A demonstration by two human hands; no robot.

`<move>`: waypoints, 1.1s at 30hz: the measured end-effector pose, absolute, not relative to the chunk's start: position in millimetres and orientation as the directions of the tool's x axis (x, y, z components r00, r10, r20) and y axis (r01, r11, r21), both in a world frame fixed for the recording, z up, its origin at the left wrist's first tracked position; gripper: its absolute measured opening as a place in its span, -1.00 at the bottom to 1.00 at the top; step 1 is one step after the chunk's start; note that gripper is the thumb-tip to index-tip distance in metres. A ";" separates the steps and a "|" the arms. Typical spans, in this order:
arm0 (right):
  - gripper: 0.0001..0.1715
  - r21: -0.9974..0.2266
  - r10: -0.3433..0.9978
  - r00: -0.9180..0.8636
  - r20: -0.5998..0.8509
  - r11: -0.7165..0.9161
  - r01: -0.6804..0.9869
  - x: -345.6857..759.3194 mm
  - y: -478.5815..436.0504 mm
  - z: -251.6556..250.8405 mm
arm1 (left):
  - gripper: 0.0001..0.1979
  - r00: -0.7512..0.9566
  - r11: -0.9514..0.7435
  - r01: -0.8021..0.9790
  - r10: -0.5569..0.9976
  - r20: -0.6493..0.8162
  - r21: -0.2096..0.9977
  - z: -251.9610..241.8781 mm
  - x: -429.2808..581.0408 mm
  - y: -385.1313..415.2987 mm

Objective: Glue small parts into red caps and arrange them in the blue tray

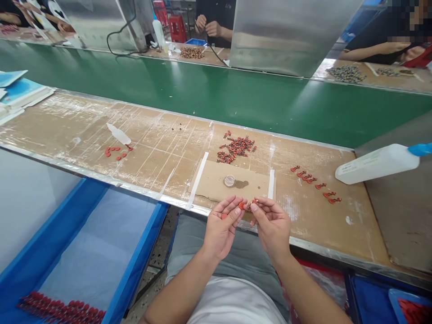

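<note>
My left hand (222, 226) is palm-up at the bench's front edge, with a small red piece (241, 205) at its fingertips and another red piece (224, 216) resting on the palm. My right hand (272, 225) pinches a tiny red-and-metal part (254, 202) close to that red piece. Just beyond both hands lies a cardboard sheet (232, 181) taped to the bench, carrying a small clear round cap (229, 180) on a brown stain. Farther off are a heap of red-and-metal parts (236, 149), a row of similar parts (313, 182) and loose red pieces (116, 152).
A white squeeze bottle (376, 164) with a blue cap lies at the right. A green conveyor belt (202, 92) runs behind the cardboard-topped bench (162, 139). Blue bins (60, 308) sit below on both sides. A co-worker's hands (205, 26) work across the belt.
</note>
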State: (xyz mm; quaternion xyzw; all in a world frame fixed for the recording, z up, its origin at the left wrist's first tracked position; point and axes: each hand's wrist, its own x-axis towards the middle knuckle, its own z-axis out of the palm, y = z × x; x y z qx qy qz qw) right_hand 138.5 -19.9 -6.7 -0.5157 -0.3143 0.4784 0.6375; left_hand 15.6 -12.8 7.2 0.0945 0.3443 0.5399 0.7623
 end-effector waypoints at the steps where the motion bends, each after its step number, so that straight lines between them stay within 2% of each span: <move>1: -0.70 -0.954 0.937 0.331 -0.108 -0.004 -0.300 139.1 -19.2 -6.1 | -0.63 0.193 0.411 -0.755 0.884 -0.425 0.511 6.7 15.9 -13.0; 10: -0.67 -0.935 0.943 0.272 -0.191 -0.090 -0.344 140.3 -16.8 0.9 | -0.80 0.169 0.427 -0.759 0.858 -0.484 0.491 0.9 17.0 -12.5; 13: -0.67 -0.926 0.941 0.270 -0.204 -0.096 -0.365 138.2 -17.6 0.6 | -0.80 0.146 0.406 -0.783 0.856 -0.496 0.470 -2.4 17.7 -11.8; 16: -0.68 -0.921 0.933 0.289 -0.213 -0.093 -0.378 135.6 -18.7 -0.4 | -0.78 0.210 0.445 -0.793 0.841 -0.498 0.417 -4.9 18.5 -12.5; 21: -0.67 -0.933 0.932 0.304 -0.196 -0.082 -0.350 135.7 -19.1 -2.2 | -0.80 0.269 0.485 -0.805 0.812 -0.517 0.343 -1.3 19.7 -14.1; 28: -0.66 -0.943 0.942 0.282 -0.180 -0.084 -0.322 136.7 -16.1 -2.8 | -0.83 0.240 0.463 -0.806 0.826 -0.511 0.369 -2.9 20.2 -14.7; 33: -0.70 -0.950 0.943 0.300 -0.144 -0.047 -0.308 132.7 -15.0 -0.3 | -0.83 0.287 0.503 -0.820 0.774 -0.564 0.272 -5.5 19.6 -13.8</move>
